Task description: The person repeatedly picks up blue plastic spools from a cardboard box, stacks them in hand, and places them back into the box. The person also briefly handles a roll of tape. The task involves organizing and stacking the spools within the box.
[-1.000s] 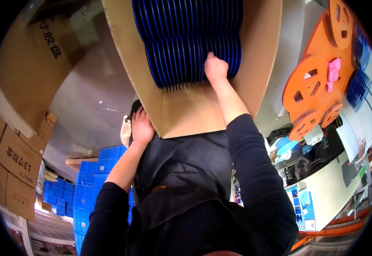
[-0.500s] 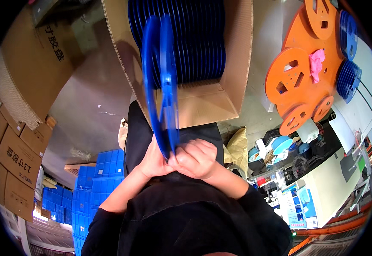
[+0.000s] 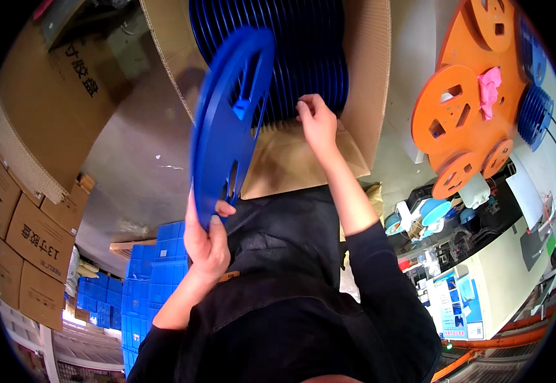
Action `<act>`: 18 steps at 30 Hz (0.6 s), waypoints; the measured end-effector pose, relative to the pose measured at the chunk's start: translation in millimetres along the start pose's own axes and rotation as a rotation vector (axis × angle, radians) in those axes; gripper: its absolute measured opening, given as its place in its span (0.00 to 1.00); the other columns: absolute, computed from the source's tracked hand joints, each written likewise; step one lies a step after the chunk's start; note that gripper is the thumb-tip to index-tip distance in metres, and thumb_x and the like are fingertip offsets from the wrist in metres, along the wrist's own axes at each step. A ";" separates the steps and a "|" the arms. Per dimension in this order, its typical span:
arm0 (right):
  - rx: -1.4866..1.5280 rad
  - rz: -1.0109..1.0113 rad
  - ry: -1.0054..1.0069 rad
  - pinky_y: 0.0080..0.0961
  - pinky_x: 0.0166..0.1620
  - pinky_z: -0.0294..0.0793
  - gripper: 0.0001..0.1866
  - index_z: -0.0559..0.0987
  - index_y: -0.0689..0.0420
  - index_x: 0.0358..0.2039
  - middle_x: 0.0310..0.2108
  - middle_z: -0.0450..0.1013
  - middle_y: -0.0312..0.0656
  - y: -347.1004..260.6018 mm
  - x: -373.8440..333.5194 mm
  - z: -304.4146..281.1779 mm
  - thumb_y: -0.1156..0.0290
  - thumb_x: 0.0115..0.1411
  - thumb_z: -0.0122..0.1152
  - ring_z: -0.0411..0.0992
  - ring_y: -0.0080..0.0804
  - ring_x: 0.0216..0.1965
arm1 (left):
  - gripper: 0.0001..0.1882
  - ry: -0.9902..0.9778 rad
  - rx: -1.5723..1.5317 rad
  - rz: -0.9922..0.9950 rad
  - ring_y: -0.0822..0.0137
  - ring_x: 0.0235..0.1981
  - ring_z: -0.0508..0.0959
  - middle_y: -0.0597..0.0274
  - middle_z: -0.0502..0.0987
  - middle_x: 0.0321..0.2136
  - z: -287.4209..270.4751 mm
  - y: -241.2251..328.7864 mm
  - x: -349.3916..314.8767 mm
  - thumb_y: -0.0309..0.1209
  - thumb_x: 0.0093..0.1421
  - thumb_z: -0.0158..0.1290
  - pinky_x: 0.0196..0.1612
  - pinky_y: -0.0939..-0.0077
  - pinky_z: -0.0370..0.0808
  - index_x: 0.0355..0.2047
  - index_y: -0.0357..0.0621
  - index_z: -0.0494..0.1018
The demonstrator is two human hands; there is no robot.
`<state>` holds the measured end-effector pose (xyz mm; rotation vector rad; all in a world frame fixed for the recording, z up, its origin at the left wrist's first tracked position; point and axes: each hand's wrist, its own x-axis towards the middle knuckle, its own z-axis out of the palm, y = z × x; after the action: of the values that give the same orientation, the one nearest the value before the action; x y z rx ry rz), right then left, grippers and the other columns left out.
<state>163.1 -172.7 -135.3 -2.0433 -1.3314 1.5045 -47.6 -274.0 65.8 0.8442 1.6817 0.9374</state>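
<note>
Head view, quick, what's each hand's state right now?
Left hand: closed on the lower rim of a blue plastic reel.
Right hand: fingers curled at the blue reels in the cardboard box; whether its grip holds one cannot be told.

The blue reel (image 3: pixel 217 137) looks like smooth, slightly glossy plastic; the box (image 3: pixel 370 83) is matt brown cardboard, the apron (image 3: pixel 259 306) dull black cloth, the pink rag (image 3: pixel 489 90) crumpled fabric.

Twelve o'clock: open brown cardboard box (image 3: pixel 368 89), round blue reels (image 3: pixel 291 38) inside. Two o'clock: flat round orange discs (image 3: pixel 445 110). Eight o'clock: blue rectangular crates (image 3: pixel 169 258).
</note>
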 end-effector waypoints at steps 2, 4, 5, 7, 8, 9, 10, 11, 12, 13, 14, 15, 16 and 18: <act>-0.189 -0.078 0.032 0.33 0.31 0.73 0.08 0.75 0.55 0.37 0.29 0.76 0.42 30.7 28.3 17.6 0.68 0.57 0.58 0.76 0.37 0.27 | 0.32 -0.109 0.188 -0.027 0.69 0.32 0.74 0.50 0.71 0.43 0.8 -0.7 4.9 0.09 0.54 0.38 0.39 0.77 0.72 0.62 0.31 0.53; -0.355 -0.270 0.029 0.36 0.30 0.74 0.08 0.74 0.54 0.36 0.29 0.76 0.44 43.1 42.4 37.0 0.68 0.56 0.58 0.76 0.42 0.28 | 0.31 -0.117 0.163 -0.082 0.71 0.33 0.72 0.55 0.71 0.39 1.6 -9.3 4.2 0.09 0.55 0.37 0.40 0.79 0.69 0.61 0.31 0.53; -0.437 -0.282 0.027 0.37 0.30 0.74 0.09 0.73 0.54 0.36 0.28 0.76 0.44 48.2 48.0 47.6 0.68 0.55 0.59 0.76 0.44 0.28 | 0.29 -0.103 0.121 -0.145 0.73 0.35 0.70 0.59 0.71 0.34 1.5 -12.3 3.3 0.11 0.57 0.36 0.41 0.80 0.67 0.61 0.32 0.53; -0.603 -0.313 0.026 0.38 0.29 0.74 0.10 0.71 0.54 0.36 0.27 0.75 0.44 56.6 58.1 69.4 0.67 0.55 0.59 0.76 0.46 0.28 | 0.30 -0.090 0.091 -0.192 0.73 0.35 0.71 0.59 0.71 0.34 -0.8 -16.8 3.4 0.11 0.57 0.36 0.41 0.80 0.67 0.61 0.33 0.52; -0.733 -0.351 0.041 0.36 0.25 0.75 0.10 0.69 0.54 0.35 0.25 0.74 0.43 60.3 60.7 78.9 0.68 0.54 0.59 0.76 0.43 0.25 | 0.30 -0.082 0.073 -0.212 0.72 0.35 0.71 0.58 0.71 0.35 -2.4 -18.5 3.8 0.11 0.57 0.36 0.41 0.80 0.67 0.62 0.34 0.51; -0.825 -0.332 0.022 0.35 0.24 0.75 0.10 0.69 0.53 0.33 0.25 0.75 0.43 64.0 64.1 85.5 0.67 0.53 0.60 0.76 0.42 0.23 | 0.30 -0.085 0.062 -0.211 0.72 0.35 0.71 0.58 0.71 0.35 -4.1 -20.0 3.9 0.11 0.57 0.36 0.42 0.79 0.68 0.62 0.34 0.51; -0.915 -0.313 -0.001 0.33 0.23 0.75 0.11 0.70 0.53 0.31 0.25 0.75 0.43 65.4 65.6 91.1 0.66 0.52 0.62 0.76 0.40 0.22 | 0.31 -0.085 0.053 -0.213 0.72 0.36 0.71 0.58 0.71 0.35 -6.1 -19.5 3.2 0.11 0.57 0.36 0.43 0.79 0.68 0.62 0.34 0.50; -1.006 -0.293 -0.022 0.32 0.22 0.75 0.11 0.70 0.53 0.29 0.25 0.75 0.43 64.5 67.4 94.6 0.65 0.51 0.63 0.76 0.39 0.21 | 0.31 -0.087 0.042 -0.214 0.71 0.36 0.71 0.57 0.71 0.36 -7.9 -19.4 3.2 0.11 0.57 0.36 0.44 0.78 0.68 0.62 0.34 0.49; -1.084 -0.337 -0.013 0.31 0.18 0.73 0.10 0.69 0.53 0.28 0.21 0.74 0.42 68.1 70.7 96.1 0.67 0.50 0.62 0.75 0.37 0.17 | 0.31 -0.084 0.032 -0.224 0.71 0.36 0.71 0.57 0.71 0.36 -9.3 -20.1 3.7 0.11 0.57 0.36 0.45 0.77 0.68 0.62 0.35 0.49; -1.105 -0.357 -0.001 0.30 0.18 0.73 0.10 0.69 0.53 0.28 0.20 0.74 0.41 70.5 74.6 96.6 0.68 0.50 0.61 0.75 0.37 0.17 | 0.32 -0.084 0.020 -0.233 0.71 0.37 0.71 0.57 0.71 0.36 -10.4 -21.2 4.4 0.11 0.57 0.37 0.46 0.77 0.68 0.62 0.35 0.49; -1.126 -0.378 0.013 0.30 0.18 0.73 0.09 0.69 0.53 0.29 0.19 0.74 0.41 73.1 78.0 96.3 0.69 0.50 0.60 0.75 0.36 0.17 | 0.32 -0.082 0.007 -0.241 0.71 0.38 0.72 0.57 0.71 0.37 -11.3 -20.2 4.2 0.11 0.57 0.37 0.47 0.76 0.68 0.63 0.35 0.48; -1.150 -0.397 0.029 0.30 0.18 0.73 0.09 0.69 0.53 0.29 0.18 0.74 0.40 76.0 79.3 93.3 0.70 0.50 0.59 0.75 0.36 0.17 | 0.32 -0.072 -0.023 -0.264 0.71 0.38 0.72 0.57 0.72 0.37 -10.6 -18.8 4.5 0.11 0.57 0.38 0.48 0.75 0.69 0.63 0.36 0.48; -1.115 -0.387 0.005 0.33 0.19 0.73 0.08 0.68 0.55 0.30 0.16 0.74 0.42 71.1 78.1 89.8 0.73 0.50 0.57 0.74 0.40 0.16 | 0.32 -0.053 -0.053 -0.286 0.71 0.39 0.72 0.57 0.72 0.37 -9.4 -16.2 4.2 0.11 0.57 0.38 0.48 0.75 0.69 0.63 0.37 0.48; -1.005 -0.394 0.021 0.36 0.20 0.73 0.08 0.68 0.56 0.30 0.17 0.74 0.45 63.3 70.1 74.6 0.72 0.50 0.57 0.74 0.43 0.18 | 0.33 -0.034 -0.114 -0.322 0.70 0.40 0.72 0.58 0.72 0.38 -7.4 -14.6 5.4 0.12 0.57 0.40 0.49 0.74 0.69 0.63 0.38 0.48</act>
<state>133.4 -172.4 -251.9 -2.0091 -2.6345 0.6570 -57.6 -277.5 52.1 0.4923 1.6567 0.7828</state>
